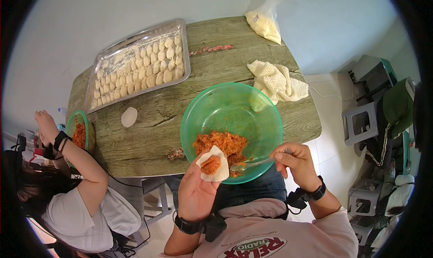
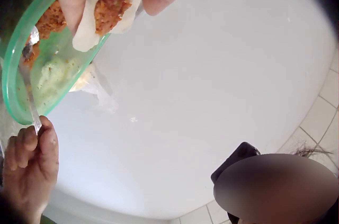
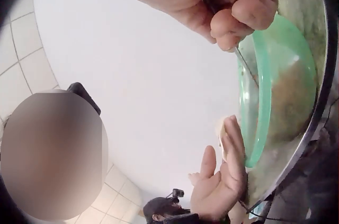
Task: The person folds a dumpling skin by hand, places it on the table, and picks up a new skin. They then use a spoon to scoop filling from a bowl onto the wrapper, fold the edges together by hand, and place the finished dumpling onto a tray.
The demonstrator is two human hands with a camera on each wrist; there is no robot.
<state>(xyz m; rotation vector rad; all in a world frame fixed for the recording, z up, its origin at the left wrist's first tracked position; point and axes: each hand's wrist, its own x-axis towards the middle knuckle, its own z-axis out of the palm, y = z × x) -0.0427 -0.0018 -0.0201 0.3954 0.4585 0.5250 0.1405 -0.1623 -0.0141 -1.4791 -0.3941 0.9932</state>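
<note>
My left hand [image 1: 197, 195] carries a round white dumpling wrapper [image 1: 220, 173] on its straight fingers, near the bowl's front rim. A lump of orange-red filling [image 1: 210, 165] sits in the middle of that wrapper, which is still unfolded. Between its thumb and fingers my right hand [image 1: 297, 164] grips a spoon [image 1: 252, 163] by the handle. The spoon's head is low in the large green bowl [image 1: 266, 118], beside a mound of the same filling [image 1: 225, 143]. In the right wrist view, curled fingers [image 3: 254, 13] cover the handle's end.
A metal tray [image 1: 187, 55] with rows of dumplings stands at the back left. One loose wrapper [image 1: 129, 117] lies on the wooden table [image 1: 149, 145]. A cream cloth [image 1: 279, 82] and a plastic bag [image 1: 264, 25] lie at the right. Another person [image 1: 85, 199] sits by a smaller green bowl [image 1: 91, 138].
</note>
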